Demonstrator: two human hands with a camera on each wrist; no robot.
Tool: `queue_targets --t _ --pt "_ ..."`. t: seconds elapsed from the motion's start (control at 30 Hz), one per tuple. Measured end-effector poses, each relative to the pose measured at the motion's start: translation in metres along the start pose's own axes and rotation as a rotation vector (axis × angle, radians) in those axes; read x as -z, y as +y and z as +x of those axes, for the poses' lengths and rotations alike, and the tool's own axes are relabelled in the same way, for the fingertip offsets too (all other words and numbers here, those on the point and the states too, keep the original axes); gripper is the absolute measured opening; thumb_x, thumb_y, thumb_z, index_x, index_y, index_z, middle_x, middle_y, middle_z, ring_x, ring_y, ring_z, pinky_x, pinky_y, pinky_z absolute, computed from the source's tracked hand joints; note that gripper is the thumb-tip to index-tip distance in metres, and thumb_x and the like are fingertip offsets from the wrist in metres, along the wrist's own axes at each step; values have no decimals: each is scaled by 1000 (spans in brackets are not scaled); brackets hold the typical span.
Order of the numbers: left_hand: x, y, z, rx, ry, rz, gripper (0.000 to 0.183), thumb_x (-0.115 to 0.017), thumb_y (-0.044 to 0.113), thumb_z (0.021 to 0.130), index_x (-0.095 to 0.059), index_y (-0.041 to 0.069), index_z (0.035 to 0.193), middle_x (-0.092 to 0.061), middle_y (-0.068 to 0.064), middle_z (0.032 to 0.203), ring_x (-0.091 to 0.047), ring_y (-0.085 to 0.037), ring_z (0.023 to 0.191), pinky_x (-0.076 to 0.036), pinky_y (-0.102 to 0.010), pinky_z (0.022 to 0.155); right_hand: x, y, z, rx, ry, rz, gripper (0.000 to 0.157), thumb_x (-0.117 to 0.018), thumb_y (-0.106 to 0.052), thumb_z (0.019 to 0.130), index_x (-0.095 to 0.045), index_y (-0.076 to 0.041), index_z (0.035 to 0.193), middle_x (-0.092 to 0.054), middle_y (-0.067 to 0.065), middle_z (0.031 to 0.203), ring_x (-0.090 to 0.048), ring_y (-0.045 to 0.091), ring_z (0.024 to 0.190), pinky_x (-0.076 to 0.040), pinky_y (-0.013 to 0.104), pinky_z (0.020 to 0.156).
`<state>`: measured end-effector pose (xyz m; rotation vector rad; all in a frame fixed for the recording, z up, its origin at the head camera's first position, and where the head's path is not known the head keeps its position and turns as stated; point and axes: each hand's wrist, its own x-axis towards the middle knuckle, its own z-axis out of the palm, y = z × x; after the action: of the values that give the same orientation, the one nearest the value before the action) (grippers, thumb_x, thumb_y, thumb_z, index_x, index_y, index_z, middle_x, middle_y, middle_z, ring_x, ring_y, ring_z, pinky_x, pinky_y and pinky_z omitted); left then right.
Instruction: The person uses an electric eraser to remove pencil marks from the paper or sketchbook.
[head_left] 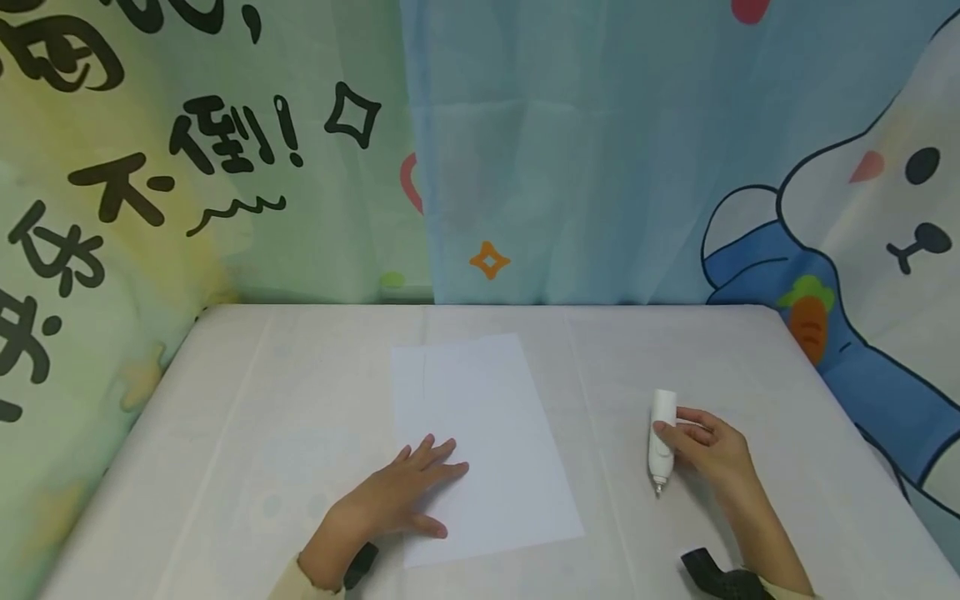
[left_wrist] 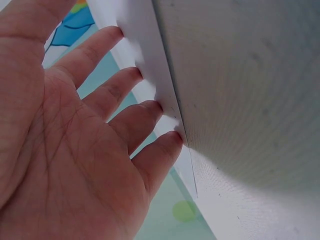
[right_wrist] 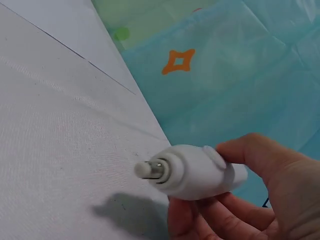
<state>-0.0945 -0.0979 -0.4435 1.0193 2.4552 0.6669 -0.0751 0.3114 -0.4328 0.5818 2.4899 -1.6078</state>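
— How many things are there?
— Two bare hands, one white sheet of paper [head_left: 487,408], one white pen-shaped tool [head_left: 663,435] and one white-covered table [head_left: 285,417]. Printed fabric [head_left: 570,150] hangs behind.

— Where are the edges?
— The sheet lies slightly askew, its far edge just short of the table's far edge. A broad strip of white cover runs between the sheet's right edge and the tool; a wider one stretches left of the sheet.

— And the fingers?
— The left hand [head_left: 408,493] reaches over the sheet's left edge, fingers spread, fingertips touching the paper. The right hand [head_left: 711,450], well to the right, pinches the tool between thumb and fingers.

— What does the tool look like?
— Smooth and rounded, narrowing to a metal collar with a small pale tip [right_wrist: 142,170]. It points toward the near side, held above the table, its shadow apart from it.
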Motion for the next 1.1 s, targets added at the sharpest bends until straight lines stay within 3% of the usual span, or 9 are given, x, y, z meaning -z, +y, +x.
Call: queue_targets --t 0.3,0.4,0.6,0.77,0.9,1.1 --pt "1 -3 -3 8 16 -30 76 -78 30 79 -46 11 146 -29 -14 158 -17 -38 147 -18 -53 117 -6 3 10 25 -81 202 70 -61 -25 97 -29 19 141 -63 -21 86 -62 -2 77 -54 19 71" --pt "1 -3 -4 13 16 -46 76 -78 30 79 -46 12 146 -28 -13 159 -16 -37 147 -17 -52 117 -5 4 11 21 -146 322 64 -59 -22 98 -28 16 140 -66 -15 90 -65 3 81 -57 23 74" --pt "0 -5 1 -1 7 -23 76 -77 32 80 -45 13 147 -27 -12 159 -16 -36 148 -16 -52 117 -2 5 9 42 -226 564 37 -54 -15 100 -33 0 126 -73 -5 94 -70 14 85 -58 29 79" --pt "2 -5 3 2 4 -15 75 -77 31 80 -46 12 146 -28 -11 159 -17 -35 148 -17 -52 117 -4 4 11 106 -289 685 25 -49 -11 102 -35 0 120 -72 2 98 -72 19 88 -58 33 78" --pt "3 -4 2 5 2 -20 75 -78 30 80 -46 12 145 -29 -12 159 -17 -35 148 -17 -52 117 -10 2 14 130 -312 733 21 -46 -9 103 -34 1 118 -72 5 97 -72 20 87 -58 33 77" --pt "3 -4 0 -1 1 -16 74 -78 29 79 -47 11 145 -29 -13 158 -18 -37 147 -17 -52 117 -14 0 16 89 -328 714 28 -49 -5 101 -28 0 119 -72 5 99 -71 19 91 -57 35 81"
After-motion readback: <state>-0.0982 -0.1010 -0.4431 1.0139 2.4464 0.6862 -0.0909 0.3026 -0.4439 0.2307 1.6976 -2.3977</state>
